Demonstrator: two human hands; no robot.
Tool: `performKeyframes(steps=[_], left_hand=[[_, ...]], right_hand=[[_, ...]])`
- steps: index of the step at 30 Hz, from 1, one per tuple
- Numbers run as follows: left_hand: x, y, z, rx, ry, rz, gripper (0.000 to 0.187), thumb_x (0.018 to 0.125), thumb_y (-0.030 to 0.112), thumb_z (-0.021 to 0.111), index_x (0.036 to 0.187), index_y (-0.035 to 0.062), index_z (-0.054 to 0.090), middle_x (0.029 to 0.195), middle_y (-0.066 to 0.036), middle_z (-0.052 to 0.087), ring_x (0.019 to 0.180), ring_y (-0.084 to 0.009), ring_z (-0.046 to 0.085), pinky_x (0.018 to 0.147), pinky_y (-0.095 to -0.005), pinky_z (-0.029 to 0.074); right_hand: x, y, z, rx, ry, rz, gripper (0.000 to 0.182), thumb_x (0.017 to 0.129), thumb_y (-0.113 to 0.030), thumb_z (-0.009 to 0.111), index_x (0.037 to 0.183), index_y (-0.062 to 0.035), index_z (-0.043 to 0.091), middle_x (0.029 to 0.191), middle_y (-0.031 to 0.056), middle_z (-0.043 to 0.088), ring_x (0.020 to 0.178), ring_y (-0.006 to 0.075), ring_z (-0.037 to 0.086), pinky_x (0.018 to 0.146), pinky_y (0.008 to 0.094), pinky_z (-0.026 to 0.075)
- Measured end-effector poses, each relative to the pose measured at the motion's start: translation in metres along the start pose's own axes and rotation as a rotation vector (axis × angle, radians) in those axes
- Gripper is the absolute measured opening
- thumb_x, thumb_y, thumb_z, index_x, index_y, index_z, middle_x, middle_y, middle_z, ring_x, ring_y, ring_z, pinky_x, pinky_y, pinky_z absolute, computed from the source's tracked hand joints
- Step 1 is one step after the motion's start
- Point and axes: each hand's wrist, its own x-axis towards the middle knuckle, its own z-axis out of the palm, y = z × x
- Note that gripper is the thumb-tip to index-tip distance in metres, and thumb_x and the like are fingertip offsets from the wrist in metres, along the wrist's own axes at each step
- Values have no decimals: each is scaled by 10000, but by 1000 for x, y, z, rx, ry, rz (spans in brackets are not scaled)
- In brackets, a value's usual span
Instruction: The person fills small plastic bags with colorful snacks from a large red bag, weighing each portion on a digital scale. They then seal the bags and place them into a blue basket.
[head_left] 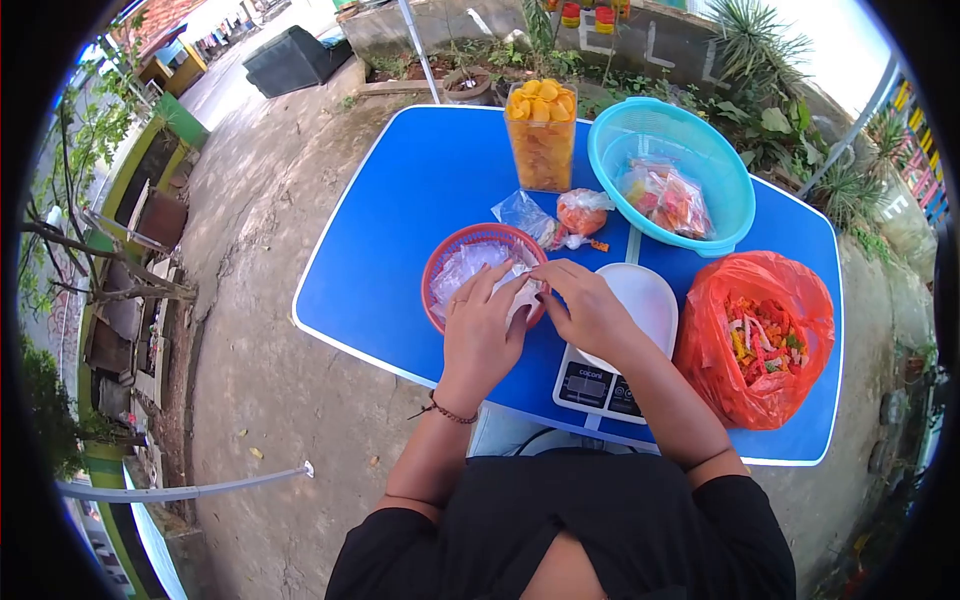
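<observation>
Over a round red basket (432, 272) of clear plastic bags (462, 272), my left hand (484, 325) bends its fingers onto a clear bag. My right hand (583, 305) meets it from the right, thumb and forefinger pinching the same bag's edge at the basket's right side. Just right of the basket stands a white kitchen scale (640, 300) with a bare plate, partly behind my right forearm. Beyond the basket lie a flat clear bag (520, 212) and a small bag of orange pieces (582, 212).
On the blue table (380, 215) stand a tall container of yellow-orange chips (542, 140), a turquoise basket (740, 190) holding filled packets (680, 205), and a red plastic bag (800, 295) of colourful snacks (765, 340). A metal pole (418, 50) rises behind the table.
</observation>
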Motion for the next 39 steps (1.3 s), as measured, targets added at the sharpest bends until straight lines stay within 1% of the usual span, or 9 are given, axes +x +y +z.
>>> performKeyframes(steps=[5,11,14,19,25,34,36,37,39], left_hand=[[-25,-36,-5,13,4,-115,374,825,58,699,1198,55,675,1303,-139,628,1171,-355,605,995,-447,466],[-34,-42,-8,-63,-53,-199,380,817,44,690,1197,38,669,1293,-148,631,1161,-358,608,989,-438,474],[-34,-44,-6,-66,-38,-178,394,815,44,696,1207,39,662,1288,-152,633,1163,-360,607,989,-436,477],[-21,-36,-2,-90,35,-97,404,816,55,718,1215,55,657,1243,-146,658,1169,-346,608,1031,-442,440],[-4,-4,6,-161,5,-33,289,849,57,694,1129,130,692,962,-48,744,984,-212,692,1104,-471,331],[18,55,42,-374,-8,123,103,864,89,722,963,112,742,913,-23,749,840,-200,703,1032,-444,419],[22,67,52,-498,-63,126,96,872,71,712,966,66,728,917,-72,748,841,-212,722,910,-398,516],[21,74,58,-604,-123,69,96,878,65,705,971,50,722,925,-86,749,848,-212,728,879,-377,533],[23,87,69,-747,-215,13,103,891,49,692,990,25,707,940,-105,752,871,-210,737,833,-339,554]], right_hand=[[18,10,55,-75,-131,4,204,764,28,607,964,1,630,993,185,652,976,376,633,833,465,523],[30,16,70,-385,-290,-11,69,752,-36,644,816,-24,666,864,144,663,937,340,655,765,437,535],[30,12,66,-292,-248,57,33,772,-57,637,769,-41,666,817,129,658,896,335,657,755,436,531],[25,-8,41,-130,-47,-78,64,780,-50,657,829,-51,698,851,100,639,879,293,621,788,407,507],[4,-36,-11,-78,99,-134,133,768,-10,692,898,-37,682,861,81,597,862,274,573,775,397,478],[-67,-13,-57,-51,421,103,276,783,47,732,1035,-39,656,758,71,549,707,231,538,646,350,449],[-85,-7,-65,-34,451,150,281,780,46,737,1037,-44,668,772,73,564,702,230,537,639,343,448],[-95,-7,-71,24,439,238,262,791,-7,751,1037,-68,688,806,50,589,813,225,568,739,352,437],[-107,-6,-87,-184,415,259,253,799,-52,757,1040,-87,692,877,37,609,933,236,563,821,375,401]])
